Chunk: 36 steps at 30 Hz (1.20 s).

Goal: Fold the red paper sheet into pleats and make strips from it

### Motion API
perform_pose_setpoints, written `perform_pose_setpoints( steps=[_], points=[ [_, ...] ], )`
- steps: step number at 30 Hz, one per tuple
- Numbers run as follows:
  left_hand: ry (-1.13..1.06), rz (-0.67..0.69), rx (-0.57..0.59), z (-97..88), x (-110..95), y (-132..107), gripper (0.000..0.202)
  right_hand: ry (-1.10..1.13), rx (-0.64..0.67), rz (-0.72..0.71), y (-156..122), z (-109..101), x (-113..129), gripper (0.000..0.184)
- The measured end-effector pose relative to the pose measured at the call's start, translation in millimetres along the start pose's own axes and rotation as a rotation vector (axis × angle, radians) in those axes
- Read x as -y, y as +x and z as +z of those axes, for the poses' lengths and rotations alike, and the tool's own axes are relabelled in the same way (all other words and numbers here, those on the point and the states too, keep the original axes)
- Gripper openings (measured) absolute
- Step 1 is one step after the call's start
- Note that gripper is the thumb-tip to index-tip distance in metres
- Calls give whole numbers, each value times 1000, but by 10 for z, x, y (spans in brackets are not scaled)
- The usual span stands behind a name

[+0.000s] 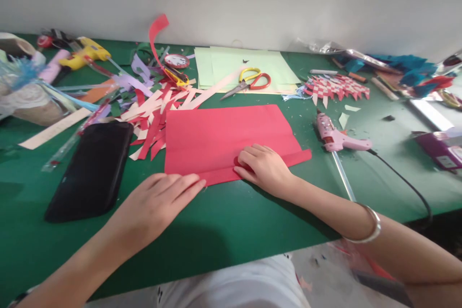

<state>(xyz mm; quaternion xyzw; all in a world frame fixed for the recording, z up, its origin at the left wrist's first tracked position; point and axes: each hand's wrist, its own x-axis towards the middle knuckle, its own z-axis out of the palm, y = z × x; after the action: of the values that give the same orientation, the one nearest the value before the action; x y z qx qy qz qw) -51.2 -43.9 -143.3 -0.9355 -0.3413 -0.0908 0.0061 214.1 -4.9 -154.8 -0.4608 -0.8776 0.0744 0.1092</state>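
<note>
A sheet of red paper lies before me with a narrow strip folded up along its near edge. The folded strip's right end sticks out past the sheet. My left hand holds the near left corner, its fingers close together on the fold. Further right, my right hand has curled fingers and thumb on the same fold, pressing it. The paper under both hands is hidden.
Red and pale paper strips are heaped left of the sheet, near a black phone. Behind lie scissors on pale green paper. To the right are a pink glue gun with its cord and a checkered woven paper piece.
</note>
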Motion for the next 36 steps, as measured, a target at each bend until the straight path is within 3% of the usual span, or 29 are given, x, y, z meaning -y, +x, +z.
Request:
perform_pose_setpoints(
  steps=[2,6,8,36],
  points=[
    [-29,43,16,4,-101,4,45,6,-3,0,0,4,-2,19],
    [-75,40,45,36,-281,14,78,11,-8,-6,0,6,-5,19],
    [-83,24,49,52,-324,10,85,11,-7,-9,1,5,-6,19],
    [-14,-22,129,28,-227,-105,80,34,8,1,2,-10,-5,19]
  ],
)
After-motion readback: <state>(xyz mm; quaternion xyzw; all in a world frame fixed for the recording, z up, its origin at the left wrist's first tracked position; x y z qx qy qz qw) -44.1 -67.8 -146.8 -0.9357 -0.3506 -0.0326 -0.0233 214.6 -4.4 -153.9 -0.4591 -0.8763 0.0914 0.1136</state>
